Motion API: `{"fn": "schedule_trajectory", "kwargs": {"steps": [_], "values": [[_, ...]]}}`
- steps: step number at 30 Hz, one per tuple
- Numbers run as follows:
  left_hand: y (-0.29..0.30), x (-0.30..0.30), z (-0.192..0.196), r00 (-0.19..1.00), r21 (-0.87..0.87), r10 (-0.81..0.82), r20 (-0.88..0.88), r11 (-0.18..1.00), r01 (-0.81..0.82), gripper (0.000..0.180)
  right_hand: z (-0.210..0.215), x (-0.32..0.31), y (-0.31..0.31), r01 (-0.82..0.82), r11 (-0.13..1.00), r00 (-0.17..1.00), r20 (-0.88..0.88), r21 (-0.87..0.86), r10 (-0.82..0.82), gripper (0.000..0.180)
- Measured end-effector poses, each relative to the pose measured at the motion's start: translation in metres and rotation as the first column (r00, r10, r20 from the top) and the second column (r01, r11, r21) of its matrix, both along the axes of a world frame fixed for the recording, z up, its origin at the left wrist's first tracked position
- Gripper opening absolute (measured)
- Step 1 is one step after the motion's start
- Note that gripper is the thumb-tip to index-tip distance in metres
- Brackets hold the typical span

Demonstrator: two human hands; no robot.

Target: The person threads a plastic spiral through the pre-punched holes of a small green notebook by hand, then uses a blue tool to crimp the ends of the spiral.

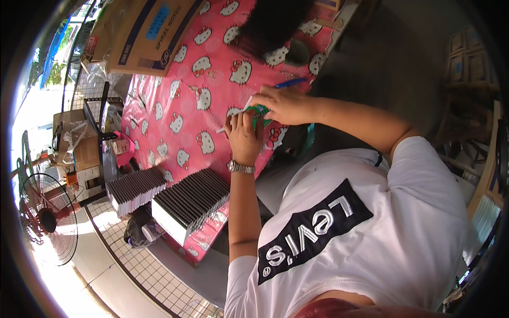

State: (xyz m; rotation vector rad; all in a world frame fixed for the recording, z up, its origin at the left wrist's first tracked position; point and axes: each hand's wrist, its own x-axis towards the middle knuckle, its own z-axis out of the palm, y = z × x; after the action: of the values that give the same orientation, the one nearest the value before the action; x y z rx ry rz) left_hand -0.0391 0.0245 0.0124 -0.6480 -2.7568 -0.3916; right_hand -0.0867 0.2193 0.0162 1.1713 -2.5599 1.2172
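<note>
From here I see a green item (260,112) between the left hand (244,134) and right hand (284,105), partly under their bent fingers; I cannot tell whether either is clamped on it. The pink surface (217,95) ends just right of them, near a blue pen (290,83); room spreads left, between the far box (146,40) and near notebooks (192,200).
</note>
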Motion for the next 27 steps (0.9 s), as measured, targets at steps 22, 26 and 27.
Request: {"fn": "schedule_trajectory", "kwargs": {"steps": [22, 26, 27], "values": [[-0.001, 0.013, -0.012, 0.982, 0.099, 0.18, 0.053, 0.978, -0.185, 0.033, -0.014, -0.068, 0.018, -0.203, 0.722, 0.174, 0.701, -0.662, 0.692, 0.033], [0.0, 0.01, -0.009, 0.982, 0.124, 0.179, 0.067, 0.975, -0.186, 0.035, -0.01, -0.069, 0.016, -0.198, 0.884, 0.407, 0.785, -0.423, 0.467, 0.034], [0.0, 0.01, -0.009, 0.981, 0.135, 0.183, 0.061, 0.973, -0.19, 0.036, -0.009, -0.067, 0.019, -0.156, 0.749, 0.166, 0.731, -0.643, 0.662, 0.032]]}}
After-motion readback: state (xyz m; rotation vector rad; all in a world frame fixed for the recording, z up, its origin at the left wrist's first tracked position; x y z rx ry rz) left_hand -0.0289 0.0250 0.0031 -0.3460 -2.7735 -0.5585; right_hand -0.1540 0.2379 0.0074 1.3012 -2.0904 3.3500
